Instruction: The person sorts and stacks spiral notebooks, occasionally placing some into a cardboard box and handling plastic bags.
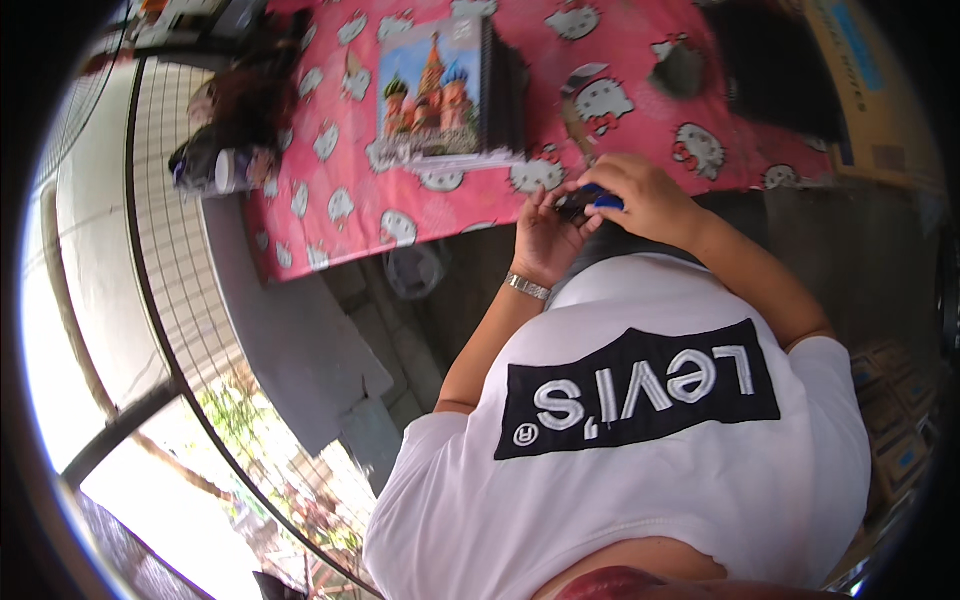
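Both my hands meet at the near edge of a pink table with a cat-print cover (340, 205). My right hand (645, 203) is closed around a small blue object (606, 198), perhaps a tool's handle; its kind is unclear. My left hand (547, 245), with a metal watch band (527, 287) at the wrist, pinches a small dark piece (571, 208) against that blue object. The fingers partly hide both. Just beyond the right fingers lies a thin, curved brownish strip (574, 120) on the cover. Left of it sits a stack of spiral notebooks (430, 95) with a domed cathedral on top.
A dark grey rounded item (679, 70) and a black cloth-like thing (770, 65) lie at the right, beside a cardboard box (880, 100). Dark items and a white-lidded jar (232, 171) crowd the left corner. A clear plastic bag (414, 268) hangs below the table edge.
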`<state>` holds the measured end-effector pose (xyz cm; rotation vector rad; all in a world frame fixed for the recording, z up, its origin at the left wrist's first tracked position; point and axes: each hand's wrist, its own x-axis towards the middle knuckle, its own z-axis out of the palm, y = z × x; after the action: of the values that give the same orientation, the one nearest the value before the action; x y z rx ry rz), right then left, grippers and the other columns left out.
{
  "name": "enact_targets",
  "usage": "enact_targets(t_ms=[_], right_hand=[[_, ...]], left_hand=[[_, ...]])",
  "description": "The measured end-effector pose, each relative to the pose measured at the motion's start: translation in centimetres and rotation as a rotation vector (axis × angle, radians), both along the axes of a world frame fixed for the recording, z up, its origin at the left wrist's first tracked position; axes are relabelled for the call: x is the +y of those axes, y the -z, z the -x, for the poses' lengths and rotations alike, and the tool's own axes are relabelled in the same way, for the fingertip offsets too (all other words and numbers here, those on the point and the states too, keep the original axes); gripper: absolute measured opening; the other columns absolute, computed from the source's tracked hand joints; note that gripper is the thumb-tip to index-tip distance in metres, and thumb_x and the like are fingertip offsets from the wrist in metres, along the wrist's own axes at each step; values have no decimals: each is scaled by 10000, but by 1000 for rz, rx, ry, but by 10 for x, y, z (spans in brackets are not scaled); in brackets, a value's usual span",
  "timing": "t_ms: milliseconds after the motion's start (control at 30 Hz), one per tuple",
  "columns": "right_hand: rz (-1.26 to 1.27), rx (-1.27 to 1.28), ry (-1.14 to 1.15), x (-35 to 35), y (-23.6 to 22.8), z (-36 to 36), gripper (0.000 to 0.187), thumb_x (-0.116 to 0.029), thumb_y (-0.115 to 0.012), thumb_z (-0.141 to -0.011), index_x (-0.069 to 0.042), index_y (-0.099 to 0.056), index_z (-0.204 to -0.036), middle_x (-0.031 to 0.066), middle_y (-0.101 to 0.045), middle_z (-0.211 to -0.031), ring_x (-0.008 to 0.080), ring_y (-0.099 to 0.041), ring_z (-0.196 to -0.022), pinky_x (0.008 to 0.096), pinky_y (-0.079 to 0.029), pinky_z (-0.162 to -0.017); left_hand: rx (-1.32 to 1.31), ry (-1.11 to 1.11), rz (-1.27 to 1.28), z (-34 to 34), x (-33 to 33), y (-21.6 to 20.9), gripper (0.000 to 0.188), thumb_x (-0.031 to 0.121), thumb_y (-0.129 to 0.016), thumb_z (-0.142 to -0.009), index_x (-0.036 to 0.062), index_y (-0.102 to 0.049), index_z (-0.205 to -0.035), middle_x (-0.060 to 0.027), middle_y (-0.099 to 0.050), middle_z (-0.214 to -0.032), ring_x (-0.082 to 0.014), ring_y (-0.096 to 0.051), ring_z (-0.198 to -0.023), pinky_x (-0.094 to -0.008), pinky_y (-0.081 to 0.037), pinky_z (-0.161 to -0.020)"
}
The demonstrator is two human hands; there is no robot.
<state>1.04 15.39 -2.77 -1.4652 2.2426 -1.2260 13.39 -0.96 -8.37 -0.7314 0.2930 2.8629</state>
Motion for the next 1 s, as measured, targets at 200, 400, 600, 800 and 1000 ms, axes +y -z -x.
enact_targets(t_ms=[200,400,600,800,1000], right_hand=[[10,-202,-44,-15,-2,-9,338,-187,-774,-778,-62,-617,-1050,105,-613,-982,309,-636,-892,397,-515,-754],[55,-346,99,2,0,-2,373,-191,-780,-804,-65,-594,-1101,85,-631,-1033,253,-662,-867,378,-540,-740],[123,-247,182,10,7,15,266,-151,-610,-911,-8,-481,-1095,149,-573,-1007,283,-623,-921,390,-509,-797],[112,23,-9,-10,12,31,421,-108,-776,-731,-56,-603,-1111,133,-601,-1047,329,-603,-957,412,-482,-860],[189,-59,33,-41,10,49,518,-146,-836,-668,-122,-647,-1149,67,-613,-1129,285,-546,-1112,447,-384,-1033]], left_hand=[[-10,-483,-180,-87,-52,23,262,216,-556,-957,-23,-650,-1011,-158,-647,-1041,-288,-620,-1017,-364,-535,-824],[-534,-781,142,-195,-188,49,626,439,-465,-988,3,-322,-1415,-279,-285,-1481,-464,-394,-1307,-565,-352,-1083],[-216,553,933,-80,-104,-41,417,279,-531,-997,-9,-512,-1298,-163,-615,-1234,-279,-632,-1082,-392,-495,-945],[384,-96,2105,72,-94,-123,113,100,-687,-893,-3,-638,-890,-128,-687,-1060,-208,-636,-961,-327,-469,-883],[448,152,2589,132,-111,-100,422,262,-812,-768,67,-576,-1058,-241,-439,-1422,-389,-340,-1384,-498,-266,-1111]])
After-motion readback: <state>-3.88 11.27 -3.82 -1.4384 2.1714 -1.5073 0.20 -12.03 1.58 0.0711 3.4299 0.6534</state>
